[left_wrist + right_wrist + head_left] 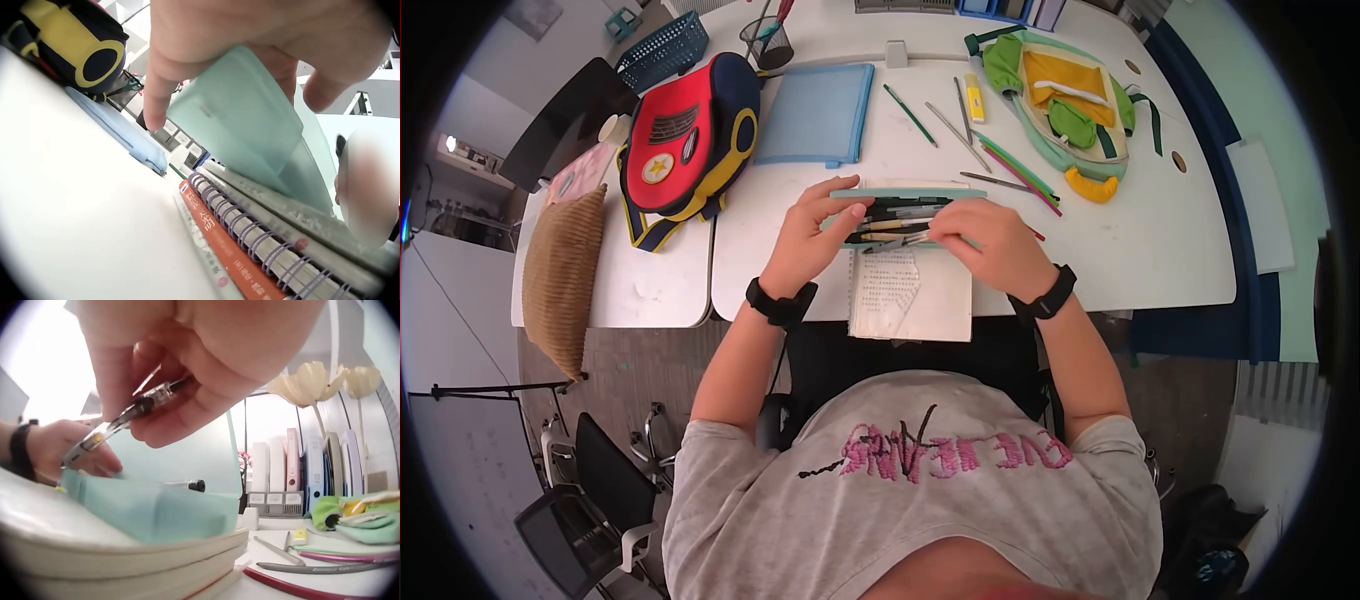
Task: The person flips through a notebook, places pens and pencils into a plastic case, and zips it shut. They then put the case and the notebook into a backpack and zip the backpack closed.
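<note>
A translucent mint-green pencil case lies open on a stack of books, its lid raised at the back. Several pens and pencils fill it in the head view. My left hand grips the case's left end, thumb over the edge and fingers behind the lid; the left wrist view shows that end of the case under the palm. Over the case's right side, my right hand pinches a clear pen with a dark grip, slanted down toward the left.
An open notebook lies beneath the case at the table's front edge. Loose pencils and a yellow glue stick are to the right. A red backpack, a blue zip folder and a green backpack stand farther back.
</note>
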`<state>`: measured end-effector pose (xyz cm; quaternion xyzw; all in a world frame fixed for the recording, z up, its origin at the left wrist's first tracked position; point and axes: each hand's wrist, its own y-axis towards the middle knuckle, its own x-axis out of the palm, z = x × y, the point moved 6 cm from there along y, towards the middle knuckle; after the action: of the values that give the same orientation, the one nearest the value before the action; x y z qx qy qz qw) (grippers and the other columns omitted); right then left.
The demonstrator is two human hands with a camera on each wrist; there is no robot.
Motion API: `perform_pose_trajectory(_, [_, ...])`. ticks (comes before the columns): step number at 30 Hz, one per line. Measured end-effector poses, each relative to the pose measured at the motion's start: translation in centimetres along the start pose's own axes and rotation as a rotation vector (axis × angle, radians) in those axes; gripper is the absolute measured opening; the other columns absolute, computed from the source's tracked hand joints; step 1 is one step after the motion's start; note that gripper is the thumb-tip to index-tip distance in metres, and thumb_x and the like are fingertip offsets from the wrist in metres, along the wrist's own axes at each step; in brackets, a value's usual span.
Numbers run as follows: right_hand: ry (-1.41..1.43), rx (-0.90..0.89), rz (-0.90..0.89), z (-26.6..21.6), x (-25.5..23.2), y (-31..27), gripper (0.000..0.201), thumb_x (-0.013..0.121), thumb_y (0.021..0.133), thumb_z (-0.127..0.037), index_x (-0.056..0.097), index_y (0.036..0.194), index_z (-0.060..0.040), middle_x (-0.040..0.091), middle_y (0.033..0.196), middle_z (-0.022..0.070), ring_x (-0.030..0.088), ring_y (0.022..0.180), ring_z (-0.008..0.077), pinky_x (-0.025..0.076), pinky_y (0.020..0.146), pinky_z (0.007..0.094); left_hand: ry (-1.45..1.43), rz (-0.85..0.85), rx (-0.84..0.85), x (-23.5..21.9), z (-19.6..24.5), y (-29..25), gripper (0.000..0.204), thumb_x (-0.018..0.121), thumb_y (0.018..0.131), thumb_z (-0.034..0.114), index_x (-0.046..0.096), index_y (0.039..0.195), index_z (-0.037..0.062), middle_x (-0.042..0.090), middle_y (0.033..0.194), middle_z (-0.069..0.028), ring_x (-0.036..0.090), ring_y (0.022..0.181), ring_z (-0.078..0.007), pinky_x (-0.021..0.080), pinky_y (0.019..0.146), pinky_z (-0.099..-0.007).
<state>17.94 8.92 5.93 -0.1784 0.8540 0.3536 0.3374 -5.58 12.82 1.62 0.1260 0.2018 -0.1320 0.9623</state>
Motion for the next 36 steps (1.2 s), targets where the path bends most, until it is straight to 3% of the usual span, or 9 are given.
perform_pose_trajectory(3, [0.09,0.138,0.105,1.5,-0.5,0.5,0.014,0.07,0.086,-0.004,0.074,0.099,-0.0063,0.074,0.099,0.0068,0.069,0.096,0.0277,0.057,0.084,0.0387,-0.036,0.003,-0.016,-0.2,-0.4,0.3,0.031,0.064,0.104,0.026,0.079,0.119,0.003,0.063,0.145,-0.0181,0.062,0.127,-0.0274,0.047,0.107,-0.0379])
perform_pose_trajectory(5, [-0.338,-0.065,-0.009,1.3,1.6,0.6,0.018,0.068,0.085,-0.004,0.076,0.101,-0.0086,0.075,0.1,0.0048,0.069,0.102,0.0258,0.056,0.088,0.0375,-0.061,-0.008,-0.025,0.1,-0.6,0.4,0.027,0.068,0.102,0.024,0.079,0.117,0.0042,0.063,0.144,-0.0177,0.062,0.127,-0.0272,0.048,0.107,-0.0379])
perform_pose_trajectory(9, [-0.406,-0.123,0.049,0.5,1.4,0.3,0.023,0.066,0.084,-0.004,0.077,0.103,-0.011,0.075,0.106,0.0039,0.067,0.108,0.025,0.056,0.091,0.0374,0.107,0.006,0.071,0.3,0.3,0.3,0.022,0.078,0.092,0.013,0.081,0.112,0.0085,0.064,0.144,-0.0171,0.059,0.133,-0.0313,0.047,0.109,-0.0408])
perform_pose_trajectory(17, [-0.241,0.235,0.057,2.3,-1.2,-2.8,0.025,0.065,0.092,-0.001,0.075,0.115,-0.0054,0.072,0.122,0.0077,0.067,0.113,0.0288,0.055,0.095,0.039,0.317,0.114,0.17,-0.5,1.6,-1.2,0.015,0.082,0.086,0.011,0.081,0.101,0.0102,0.063,0.144,-0.0173,0.056,0.134,-0.0373,0.047,0.109,-0.0424])
perform_pose_trajectory(24, [-0.091,0.271,0.179,2.6,-2.2,-3.6,0.028,0.063,0.09,0.002,0.075,0.113,-0.0069,0.071,0.123,0.0104,0.066,0.117,0.0312,0.056,0.095,0.0393,0.144,0.25,0.024,-1.1,2.4,-3.3,0.058,0.083,0.083,0.008,0.061,0.137,0.0066,0.06,0.147,-0.0159,0.055,0.135,-0.0366,0.047,0.11,-0.0446])
perform_pose_trajectory(26, [0.062,0.408,0.445,2.5,-3.6,-3.6,0.035,0.061,0.089,0.002,0.073,0.121,-0.0069,0.069,0.13,0.0132,0.063,0.125,0.0342,0.054,0.1,0.041,0.11,0.277,-0.02,-1.1,3.4,-3.5,0.066,0.083,0.083,0.007,0.055,0.142,0.0058,0.06,0.146,-0.0156,0.055,0.134,-0.0364,0.047,0.11,-0.045])
perform_pose_trajectory(28, [0.001,0.326,0.433,1.3,-3.4,-2.6,0.038,0.061,0.089,0.002,0.072,0.124,-0.0071,0.068,0.133,0.0137,0.061,0.127,0.0349,0.053,0.103,0.0419,0.28,0.204,0.168,-0.5,5.0,-3.3,0.061,0.084,0.082,0.008,0.061,0.138,0.0084,0.062,0.141,-0.0148,0.057,0.131,-0.0363,0.049,0.108,-0.0454])
perform_pose_trajectory(32, [-0.155,0.176,0.113,1.7,-1.2,-3.1,0.042,0.064,0.088,0.0,0.072,0.129,-0.0084,0.067,0.137,0.0127,0.06,0.13,0.0351,0.051,0.107,0.0437,0.421,0.092,0.25,0.9,4.4,-2.7,0.054,0.086,0.08,0.013,0.068,0.131,0.0109,0.064,0.136,-0.0145,0.058,0.129,-0.0368,0.049,0.107,-0.0464])
perform_pose_trajectory(36, [-0.131,0.201,0.086,2.3,-0.4,-3.8,0.04,0.068,0.089,-0.002,0.073,0.128,-0.0085,0.067,0.139,0.0117,0.059,0.132,0.0345,0.05,0.109,0.0431,0.5,0.061,0.259,1.6,4.7,-3.0,0.04,0.087,0.08,0.015,0.077,0.118,0.0106,0.066,0.132,-0.0144,0.059,0.128,-0.0388,0.05,0.107,-0.0457])
